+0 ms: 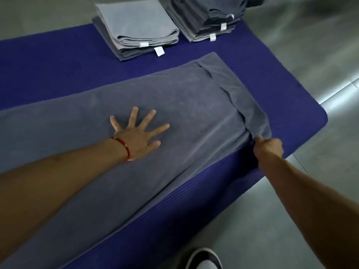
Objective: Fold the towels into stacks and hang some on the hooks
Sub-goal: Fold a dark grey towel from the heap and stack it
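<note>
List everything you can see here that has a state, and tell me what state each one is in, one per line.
Big grey towel: spread on the blue mat, right end turned back.
Left hand: flat, fingers spread, pressing the towel.
Right hand: pinching the towel's near right corner.
Left stack: folded, light towel on top.
Right stack: folded, dark towels on top.
</note>
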Motion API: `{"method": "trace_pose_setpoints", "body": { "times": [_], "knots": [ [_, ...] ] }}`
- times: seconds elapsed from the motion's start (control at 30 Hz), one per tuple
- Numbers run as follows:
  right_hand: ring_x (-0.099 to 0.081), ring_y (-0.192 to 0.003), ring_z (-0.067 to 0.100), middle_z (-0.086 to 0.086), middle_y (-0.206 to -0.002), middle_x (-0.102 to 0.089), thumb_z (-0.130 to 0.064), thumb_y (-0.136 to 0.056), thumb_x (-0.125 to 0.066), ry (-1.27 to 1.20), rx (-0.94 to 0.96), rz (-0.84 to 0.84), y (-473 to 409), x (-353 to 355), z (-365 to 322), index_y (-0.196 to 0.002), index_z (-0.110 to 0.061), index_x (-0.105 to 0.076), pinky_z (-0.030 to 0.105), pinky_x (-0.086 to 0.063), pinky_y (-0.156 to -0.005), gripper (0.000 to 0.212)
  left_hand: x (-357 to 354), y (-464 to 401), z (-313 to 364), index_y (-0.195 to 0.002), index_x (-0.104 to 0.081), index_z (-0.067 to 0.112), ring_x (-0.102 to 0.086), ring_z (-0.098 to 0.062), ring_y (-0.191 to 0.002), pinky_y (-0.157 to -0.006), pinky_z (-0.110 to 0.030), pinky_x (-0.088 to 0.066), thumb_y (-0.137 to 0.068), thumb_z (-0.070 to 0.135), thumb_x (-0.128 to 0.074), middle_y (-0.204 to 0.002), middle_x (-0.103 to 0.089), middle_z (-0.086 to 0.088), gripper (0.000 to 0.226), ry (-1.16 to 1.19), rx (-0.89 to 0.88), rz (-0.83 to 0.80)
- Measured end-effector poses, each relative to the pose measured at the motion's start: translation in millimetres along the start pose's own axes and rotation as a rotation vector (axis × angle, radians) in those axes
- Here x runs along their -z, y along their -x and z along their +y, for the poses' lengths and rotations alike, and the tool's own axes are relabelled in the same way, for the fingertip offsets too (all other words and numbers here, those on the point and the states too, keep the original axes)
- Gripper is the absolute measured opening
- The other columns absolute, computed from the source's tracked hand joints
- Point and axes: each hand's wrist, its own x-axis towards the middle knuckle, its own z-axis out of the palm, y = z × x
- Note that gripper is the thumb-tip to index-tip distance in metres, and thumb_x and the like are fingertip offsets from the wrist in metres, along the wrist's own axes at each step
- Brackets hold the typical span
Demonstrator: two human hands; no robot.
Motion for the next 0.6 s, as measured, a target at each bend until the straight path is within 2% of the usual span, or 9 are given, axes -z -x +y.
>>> {"method": "trace_pose_setpoints", "body": {
  "times": [0.1,0.17,0.23,0.3,0.37,0.43,0.47,0.53,0.6],
  "knots": [
    [-0.059,-0.110,0.039,0.015,-0.124,-0.060,-0.045,-0.087,-0.063,-0.084,-0.199,-0.022,-12,-11,-6,-0.129,-0.010,-0.056,0.052,-0.050,-0.100,0.055,-10,-4,8,-0.136,0.034,0.066,0.039,-0.039,-0.144,-0.100,-0.088,0.002,-0.095,0.073,-0.007,-0.154,0.046,0.013,0.058,-0.001,0.048,0.065],
    [-0.056,-0.103,0.026,0.007,-0.114,-0.056,-0.039,-0.089,-0.066,-0.178,-0.203,-0.123,-19,-12,-10,-0.124,-0.011,-0.059,0.046,-0.051,-0.101,0.045,-14,-5,12,-0.137,0.035,0.064,0.039,-0.039,-0.143,-0.100,-0.088,0.000,-0.094,0.073,-0.005,-0.154,0.048,0.011,0.060,-0.010,0.059,0.106],
    [-0.053,-0.093,0.021,0.003,-0.099,-0.056,-0.029,-0.089,-0.071,-0.286,-0.177,-0.162,-26,-9,-8,-0.094,-0.015,-0.059,0.039,-0.053,-0.091,0.019,-18,-6,10,-0.137,0.037,0.062,0.038,-0.040,-0.144,-0.101,-0.088,-0.002,-0.092,0.073,-0.002,-0.154,0.047,0.010,0.061,-0.022,0.071,0.151],
    [-0.056,-0.078,0.021,0.004,-0.079,-0.058,-0.023,-0.083,-0.078,-0.324,-0.166,-0.082,-30,0,1,-0.075,-0.013,-0.054,0.034,-0.049,-0.072,0.028,-25,-6,9,-0.139,0.037,0.060,0.034,-0.041,-0.146,-0.100,-0.089,-0.004,-0.089,0.074,0.002,-0.157,0.044,0.009,0.062,-0.037,0.068,0.208],
    [-0.059,-0.072,0.023,0.006,-0.073,-0.061,-0.024,-0.082,-0.079,-0.274,-0.157,-0.002,-32,11,10,-0.069,-0.009,-0.057,0.035,-0.051,-0.071,0.029,-29,-6,8,-0.141,0.035,0.059,0.029,-0.042,-0.148,-0.100,-0.089,-0.005,-0.087,0.074,0.005,-0.160,0.039,0.008,0.064,-0.039,0.063,0.266],
    [-0.065,-0.082,0.027,0.010,-0.083,-0.068,-0.028,-0.085,-0.077,-0.167,-0.098,0.022,-31,18,17,-0.068,-0.012,-0.063,0.037,-0.055,-0.082,0.027,-29,-8,7,-0.143,0.033,0.058,0.025,-0.041,-0.150,-0.100,-0.089,-0.006,-0.086,0.075,0.005,-0.162,0.035,0.006,0.065,-0.026,0.077,0.291],
    [-0.065,-0.093,0.029,0.013,-0.095,-0.069,-0.033,-0.085,-0.076,-0.100,-0.059,0.043,-31,17,18,-0.074,-0.013,-0.066,0.040,-0.054,-0.088,0.024,-29,-11,5,-0.143,0.032,0.058,0.024,-0.041,-0.150,-0.100,-0.089,-0.006,-0.086,0.075,0.005,-0.163,0.033,0.006,0.065,-0.019,0.103,0.309],
    [-0.054,-0.118,0.036,0.017,-0.126,-0.058,-0.042,-0.086,-0.073,0.091,0.041,0.135,-29,11,11,-0.105,-0.011,-0.063,0.052,-0.046,-0.103,0.038,-24,-21,-3,-0.143,0.030,0.059,0.021,-0.042,-0.151,-0.101,-0.089,-0.005,-0.088,0.076,0.002,-0.165,0.029,0.004,0.065,0.008,0.169,0.337],
    [-0.042,-0.127,0.039,0.018,-0.136,-0.045,-0.043,-0.090,-0.067,0.292,0.297,0.230,-25,2,-12,-0.123,-0.012,-0.052,0.055,-0.034,-0.106,0.048,-13,-35,-20,-0.144,0.027,0.062,0.018,-0.043,-0.151,-0.100,-0.089,-0.004,-0.089,0.078,-0.001,-0.166,0.024,0.005,0.064,0.068,0.235,0.358]
  ]
}}
